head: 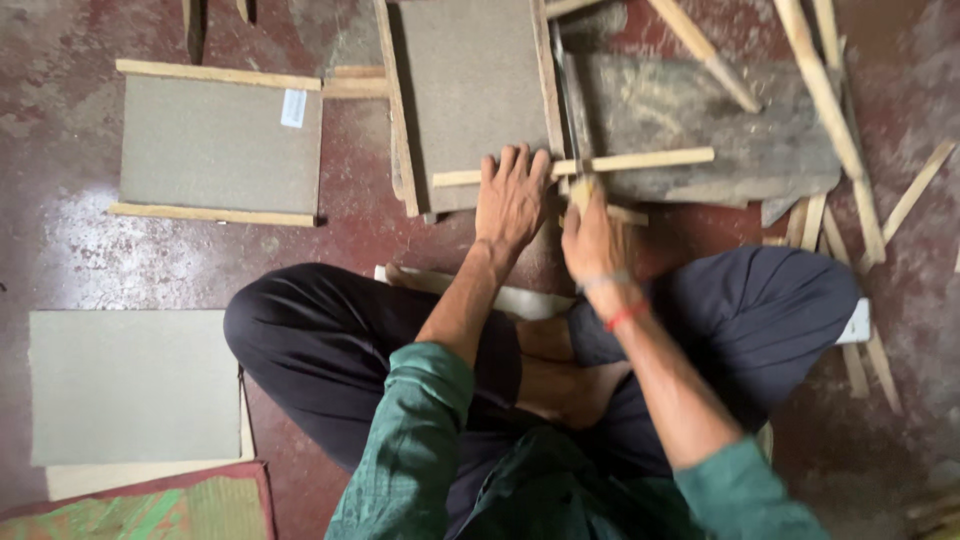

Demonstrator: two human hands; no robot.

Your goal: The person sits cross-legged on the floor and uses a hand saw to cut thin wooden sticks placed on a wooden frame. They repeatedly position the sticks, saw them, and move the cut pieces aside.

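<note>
Boards [220, 145] and sticks [835, 110] on red floor [60, 80]

The person wore a green shirt whose long sleeves were pushed up to about the elbows, leaving the forearms bare. Dark, loose trousers covered both legs, and the feet were bare. On the wrist of the right hand [592, 240] sat two bands: a pale, thin one and, just below it, a red thread. The left hand [511, 198] wore nothing on its wrist.
</note>
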